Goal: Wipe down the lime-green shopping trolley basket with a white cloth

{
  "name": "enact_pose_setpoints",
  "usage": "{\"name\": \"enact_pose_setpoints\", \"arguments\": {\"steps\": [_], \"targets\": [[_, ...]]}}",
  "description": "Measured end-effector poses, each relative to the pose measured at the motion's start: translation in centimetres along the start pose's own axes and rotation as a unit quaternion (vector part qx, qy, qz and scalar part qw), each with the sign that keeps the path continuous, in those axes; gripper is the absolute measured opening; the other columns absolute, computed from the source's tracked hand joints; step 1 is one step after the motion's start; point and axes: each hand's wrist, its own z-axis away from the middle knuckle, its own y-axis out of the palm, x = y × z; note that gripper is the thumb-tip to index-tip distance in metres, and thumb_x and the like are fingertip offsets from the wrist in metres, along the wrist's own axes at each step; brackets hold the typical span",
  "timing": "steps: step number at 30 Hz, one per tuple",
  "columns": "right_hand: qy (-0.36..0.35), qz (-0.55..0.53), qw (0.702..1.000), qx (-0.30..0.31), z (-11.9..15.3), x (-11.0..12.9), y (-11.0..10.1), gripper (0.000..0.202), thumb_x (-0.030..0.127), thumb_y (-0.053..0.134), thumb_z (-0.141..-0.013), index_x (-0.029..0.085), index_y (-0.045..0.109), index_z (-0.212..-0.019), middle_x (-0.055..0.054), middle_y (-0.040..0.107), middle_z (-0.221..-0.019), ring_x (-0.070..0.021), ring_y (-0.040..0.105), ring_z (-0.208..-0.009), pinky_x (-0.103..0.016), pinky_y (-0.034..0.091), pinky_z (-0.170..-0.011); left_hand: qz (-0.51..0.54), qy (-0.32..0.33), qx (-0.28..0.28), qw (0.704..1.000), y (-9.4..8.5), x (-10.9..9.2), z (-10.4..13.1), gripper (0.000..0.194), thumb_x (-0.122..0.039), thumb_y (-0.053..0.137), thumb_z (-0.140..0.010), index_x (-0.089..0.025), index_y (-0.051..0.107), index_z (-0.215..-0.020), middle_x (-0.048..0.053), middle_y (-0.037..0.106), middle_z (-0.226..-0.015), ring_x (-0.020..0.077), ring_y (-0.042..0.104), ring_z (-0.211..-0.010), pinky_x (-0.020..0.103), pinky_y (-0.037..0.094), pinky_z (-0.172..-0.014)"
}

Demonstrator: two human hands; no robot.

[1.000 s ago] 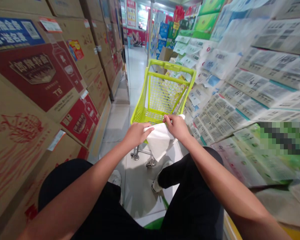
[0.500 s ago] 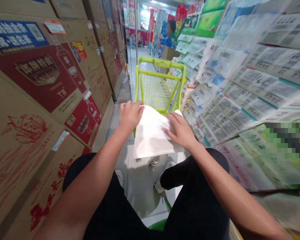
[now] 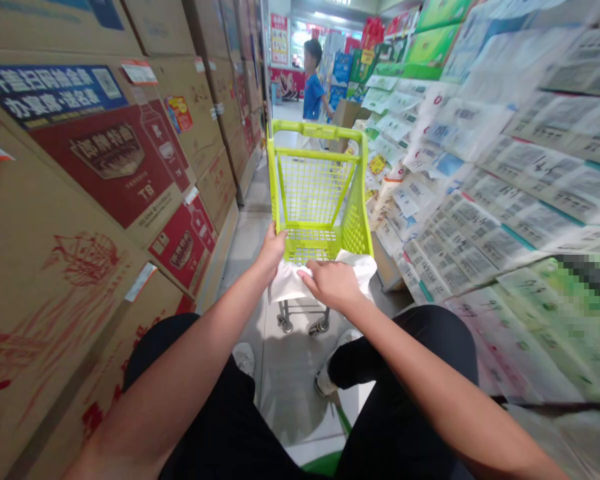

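Observation:
A small lime-green shopping cart stands before my knees, its latticed basket facing me. Over its near edge lies a crumpled white cloth, partly covered by my hands. My left hand is closed around the cart's near left rim, thumb on the inner side, and touches the cloth's left end. On the middle of that edge, my right hand is closed over the cloth, with its fingers curled on it. What lies under the right palm is hidden.
Stacked cardboard boxes line the left side. Packs of tissue paper are piled on the right. Farther down the aisle, a person in a blue shirt stands behind the cart. Part of a green seat shows below me.
The cloth, spread out flat before, is now bunched along the cart's near edge. My left hand moved down to the rim, my right hand leftward and down. The person came into fuller view.

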Motion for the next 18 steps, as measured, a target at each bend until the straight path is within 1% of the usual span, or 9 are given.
{"name": "enact_pose_setpoints", "arguments": {"steps": [3, 5, 7, 10, 12, 13, 15, 18], "targets": [[-0.027, -0.005, 1.0, 0.003, -0.5, 1.3, 0.0, 0.058, 0.059, 0.023, -0.11, 0.023, 0.069, -0.11, -0.009, 0.079, -0.094, -0.0265, 0.074, -0.083, -0.033, 0.035, -0.065, 0.025, 0.022, 0.034, 0.999, -0.4, 0.1, 0.9, 0.054, -0.021, 0.06, -0.072, -0.019, 0.058, -0.126, 0.008, 0.076, -0.121, 0.0246, 0.074, -0.106, 0.04, 0.061, -0.097], [-0.052, -0.008, 0.999, 0.001, -0.3, 1.3, 0.0, 0.057, 0.06, 0.024, -0.11, 0.023, 0.068, -0.112, -0.008, 0.079, -0.095, -0.0259, 0.073, -0.083, -0.032, 0.032, -0.064, 0.018, 0.016, 0.07, 0.997, -1.2, -0.2, 0.9, 0.059, -0.019, 0.061, -0.067, -0.018, 0.06, -0.126, 0.008, 0.077, -0.118, 0.0251, 0.075, -0.104, 0.04, 0.062, -0.094], [-0.077, -0.015, 0.997, -0.002, 0.3, 0.4, 0.1, 0.055, 0.059, 0.024, -0.111, 0.023, 0.066, -0.112, -0.008, 0.078, -0.096, -0.0244, 0.072, -0.084, -0.032, 0.03, -0.064, -0.005, -0.006, 0.084, 0.996, -2.4, -0.8, 0.5, 0.065, -0.017, 0.061, -0.062, -0.016, 0.062, -0.127, 0.008, 0.079, -0.113, 0.0265, 0.075, -0.103, 0.04, 0.063, -0.092], [-0.094, -0.016, 0.995, -0.011, 1.5, -1.9, 0.4, 0.051, 0.056, 0.027, -0.112, 0.021, 0.064, -0.107, -0.007, 0.078, -0.097, -0.0224, 0.071, -0.085, -0.033, 0.029, -0.066, -0.038, -0.027, 0.093, 0.995, -4.1, -1.9, -0.1, 0.07, -0.016, 0.06, -0.059, -0.016, 0.065, -0.129, 0.008, 0.08, -0.109, 0.0285, 0.075, -0.103, 0.042, 0.063, -0.092], [-0.103, -0.008, 0.994, -0.024, 2.3, -3.4, 0.7, 0.05, 0.054, 0.029, -0.112, 0.02, 0.064, -0.102, -0.008, 0.077, -0.097, -0.0224, 0.071, -0.088, -0.034, 0.031, -0.071, -0.042, -0.028, 0.104, 0.993, -4.7, -2.4, -0.2, 0.071, -0.015, 0.06, -0.058, -0.016, 0.066, -0.129, 0.009, 0.079, -0.112, 0.0288, 0.075, -0.104, 0.043, 0.062, -0.093], [-0.107, -0.004, 0.994, -0.03, 2.6, -3.9, 0.7, 0.05, 0.053, 0.03, -0.112, 0.02, 0.064, -0.1, -0.008, 0.077, -0.097, -0.0225, 0.07, -0.09, -0.034, 0.032, -0.074, -0.036, -0.026, 0.102, 0.994, -4.7, -2.6, 0.0, 0.07, -0.015, 0.06, -0.059, -0.015, 0.065, -0.129, 0.009, 0.079, -0.114, 0.0286, 0.075, -0.104, 0.043, 0.062, -0.094], [-0.105, 0.004, 0.994, -0.031, 2.9, -4.1, 0.8, 0.05, 0.052, 0.029, -0.113, 0.019, 0.064, -0.099, -0.009, 0.077, -0.096, -0.0226, 0.07, -0.091, -0.034, 0.032, -0.078, -0.019, -0.017, 0.081, 0.996, -4.2, -2.6, 0.6, 0.068, -0.015, 0.059, -0.062, -0.015, 0.063, -0.129, 0.009, 0.079, -0.116, 0.0277, 0.075, -0.106, 0.042, 0.062, -0.096], [-0.08, 0.022, 0.997, -0.008, 2.7, -2.9, 0.6, 0.053, 0.055, 0.026, -0.112, 0.02, 0.065, -0.103, -0.009, 0.078, -0.096, -0.022, 0.069, -0.086, -0.034, 0.029, -0.071, -0.004, 0.002, 0.038, 0.999, -2.7, -2.0, 1.6, 0.064, -0.013, 0.057, -0.068, -0.016, 0.06, -0.132, 0.009, 0.077, -0.122, 0.0258, 0.073, -0.112, 0.04, 0.06, -0.101]]}}
